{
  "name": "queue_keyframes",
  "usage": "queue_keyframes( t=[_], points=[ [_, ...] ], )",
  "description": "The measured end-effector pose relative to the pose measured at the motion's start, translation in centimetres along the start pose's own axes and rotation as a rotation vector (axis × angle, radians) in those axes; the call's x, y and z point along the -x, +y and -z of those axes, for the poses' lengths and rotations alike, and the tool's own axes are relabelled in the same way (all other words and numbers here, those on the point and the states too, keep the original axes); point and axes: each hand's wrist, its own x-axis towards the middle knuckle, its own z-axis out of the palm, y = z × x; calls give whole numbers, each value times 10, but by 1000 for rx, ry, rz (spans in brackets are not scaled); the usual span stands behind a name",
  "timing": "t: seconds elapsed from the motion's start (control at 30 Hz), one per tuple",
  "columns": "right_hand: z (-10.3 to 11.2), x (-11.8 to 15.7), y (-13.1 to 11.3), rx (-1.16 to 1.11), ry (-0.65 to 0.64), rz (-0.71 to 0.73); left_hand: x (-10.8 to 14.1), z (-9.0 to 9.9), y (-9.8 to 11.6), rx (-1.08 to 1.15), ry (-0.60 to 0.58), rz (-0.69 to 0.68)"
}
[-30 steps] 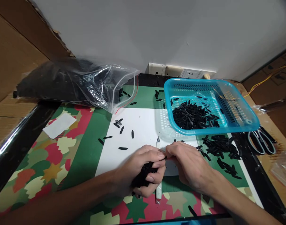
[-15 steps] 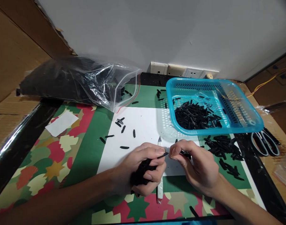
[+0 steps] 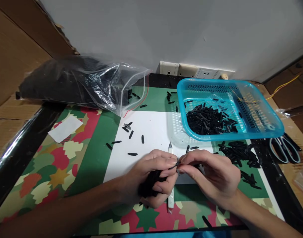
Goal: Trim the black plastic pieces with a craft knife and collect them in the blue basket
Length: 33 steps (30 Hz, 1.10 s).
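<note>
Right hand had come left since the earlier frame, lower centre, thumb and index now pinched on the strip's free end. Left hand, lower centre: fingers curled round a black bunch, thumb and forefinger clamped on the strip. Bunch looked light, loose, liable to slip. Black strip probably stiffish, could snap; grip its end.
</note>
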Motion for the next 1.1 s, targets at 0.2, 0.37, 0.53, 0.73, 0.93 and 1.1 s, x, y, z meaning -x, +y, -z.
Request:
queue_keyframes(
  t=[0.2,0.37,0.53,0.73,0.93,1.1],
  points=[
    [-1,-5,-3,-14,49,81,-1,0,0,-27,5,29],
    [1,-8,-4,26,79,117,-2,1,-2,-8,-19,51],
    [0,0,0,52,81,123,-1,2,-3,22,-70,57],
    [-1,6,-4,179,101,165,-2,5,-3,42,-116,87],
    [3,4,-4,163,69,191,-2,5,-3,42,-104,88],
    [3,3,1,39,22,231,-2,5,-3,82,-113,136]
  ],
)
